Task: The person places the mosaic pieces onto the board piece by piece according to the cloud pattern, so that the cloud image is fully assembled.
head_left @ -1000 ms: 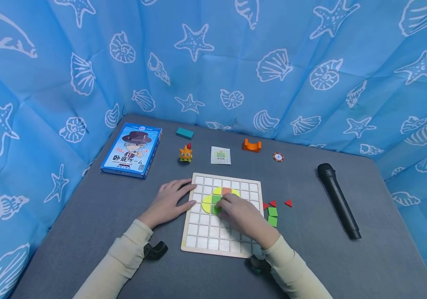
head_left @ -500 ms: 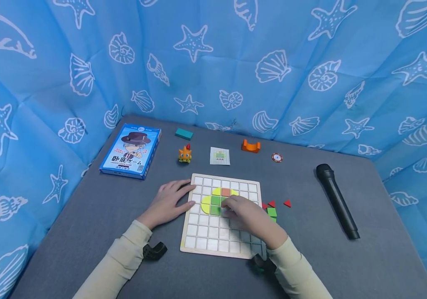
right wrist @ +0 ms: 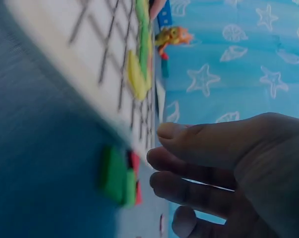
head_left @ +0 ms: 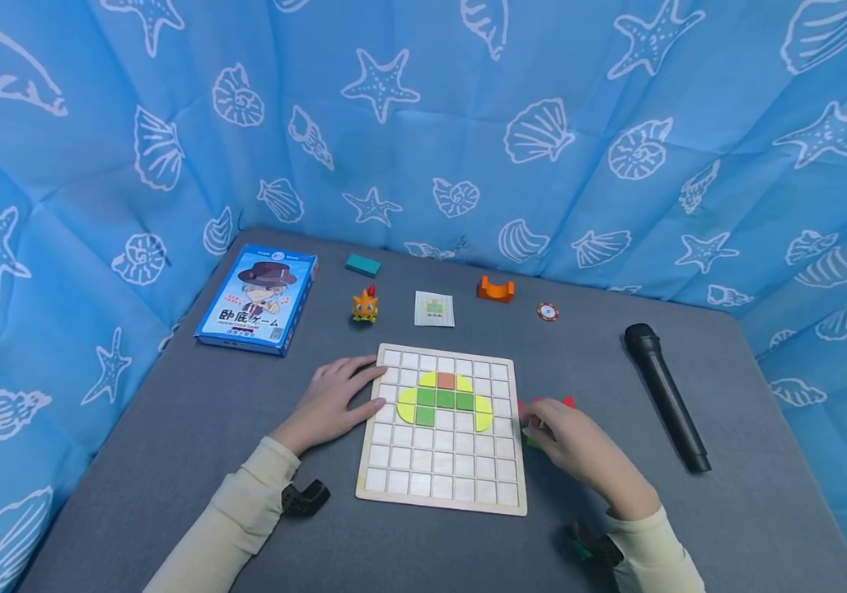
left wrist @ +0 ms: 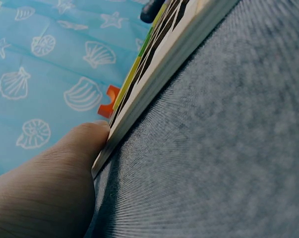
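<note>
A wooden grid board [head_left: 423, 482] with white cells lies in front of the person. Set on it are green squares [head_left: 426, 415], yellow curved pieces [head_left: 483, 413] and one orange-brown square [head_left: 446, 380]. My left hand [head_left: 329, 403] rests at the board's left edge, its fingers extended and its thumb touching the wooden rim. Just off the right edge, my right hand [head_left: 582, 449] hovers over loose green squares [right wrist: 113, 176] and red triangles [head_left: 570, 402], partly hiding them. In the right wrist view, thumb and fingertips are apart with nothing between them.
Behind the board are a small pattern card [head_left: 434, 309], an orange spiky toy figure [head_left: 365, 305], a teal block [head_left: 362, 264], an orange notched block [head_left: 495, 289] and a poker chip [head_left: 547, 312]. A blue game box [head_left: 256, 298] lies left, a black microphone [head_left: 666, 397] right.
My right hand has moved right, from the middle of the board to the loose pieces beside it, uncovering the green and yellow pieces on the board's right half. My left hand stays put.
</note>
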`<state>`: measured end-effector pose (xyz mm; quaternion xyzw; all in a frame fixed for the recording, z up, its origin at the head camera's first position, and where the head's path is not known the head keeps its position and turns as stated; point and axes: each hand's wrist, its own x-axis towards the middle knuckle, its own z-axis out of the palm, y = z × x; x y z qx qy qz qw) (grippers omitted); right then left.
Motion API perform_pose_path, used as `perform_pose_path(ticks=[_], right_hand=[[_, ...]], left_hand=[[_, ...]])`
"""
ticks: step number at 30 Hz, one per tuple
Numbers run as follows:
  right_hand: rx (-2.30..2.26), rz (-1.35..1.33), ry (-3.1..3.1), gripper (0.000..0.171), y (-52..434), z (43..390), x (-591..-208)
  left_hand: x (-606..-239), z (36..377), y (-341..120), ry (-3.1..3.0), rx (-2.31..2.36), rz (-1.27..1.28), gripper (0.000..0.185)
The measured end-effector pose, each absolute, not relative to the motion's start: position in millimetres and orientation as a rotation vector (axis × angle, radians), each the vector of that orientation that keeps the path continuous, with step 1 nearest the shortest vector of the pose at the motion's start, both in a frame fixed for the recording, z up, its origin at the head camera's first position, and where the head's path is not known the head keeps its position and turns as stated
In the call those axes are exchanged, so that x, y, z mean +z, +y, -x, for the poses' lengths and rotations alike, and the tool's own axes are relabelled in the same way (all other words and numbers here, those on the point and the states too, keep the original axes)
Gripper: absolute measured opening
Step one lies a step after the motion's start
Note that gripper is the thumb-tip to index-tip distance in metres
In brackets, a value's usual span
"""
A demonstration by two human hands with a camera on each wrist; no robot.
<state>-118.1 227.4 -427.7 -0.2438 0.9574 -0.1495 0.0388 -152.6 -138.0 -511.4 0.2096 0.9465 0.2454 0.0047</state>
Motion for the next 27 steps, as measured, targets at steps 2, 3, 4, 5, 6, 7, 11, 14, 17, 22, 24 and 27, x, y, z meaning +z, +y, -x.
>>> perform_pose_path(ticks=[2, 3, 4, 5, 6, 7, 11, 14, 17, 22, 24, 27], right_hand=[[-0.443, 0.727, 2.93, 0.021, 233.9, 113.6, -430.6], [-0.432, 0.717, 2.925, 0.021, 236.3, 111.8, -431.9], [-0.423, 0.709, 2.922, 0.022, 238.2, 110.4, -433.2], [-0.411, 0.703, 2.922, 0.022, 239.8, 109.5, -434.4], [-0.399, 0.703, 2.925, 0.023, 241.2, 108.8, -435.6], [-0.387, 0.702, 2.931, 0.023, 242.5, 108.4, -436.6], [-0.322, 0.721, 2.992, 0.025, 247.4, 107.6, -440.9], [-0.287, 0.737, 3.027, 0.026, 249.2, 108.4, -443.1], [-0.284, 0.735, 3.035, 0.027, 249.5, 109.2, -443.8], [-0.292, 0.703, 3.021, 0.029, 249.1, 108.9, -443.9], [-0.296, 0.692, 3.015, 0.029, 248.9, 108.5, -444.2], [-0.309, 0.676, 3.014, 0.029, 249.2, 108.1, -445.5]], left_hand=[[-511.9, 152.6, -138.7, 2.967, 0.775, -0.662, 0.059], [-512.0, 152.7, -139.1, 2.968, 0.78, -0.664, 0.059], [-512.2, 152.7, -139.5, 2.971, 0.78, -0.666, 0.059], [-512.4, 152.7, -139.8, 2.973, 0.777, -0.666, 0.059], [-512.5, 152.7, -140.1, 2.974, 0.778, -0.666, 0.059], [-512.7, 152.7, -140.3, 2.975, 0.775, -0.666, 0.059], [-513.2, 152.5, -139.7, 2.972, 0.771, -0.67, 0.059], [-513.2, 152.3, -139.6, 2.969, 0.779, -0.674, 0.059], [-512.3, 152.4, -139.1, 2.97, 0.778, -0.673, 0.059], [-510.7, 151.8, -138.3, 2.964, 0.766, -0.663, 0.059], [-510.3, 151.4, -138.3, 2.962, 0.769, -0.66, 0.059], [-510.0, 151.1, -138.2, 2.964, 0.771, -0.658, 0.059]])
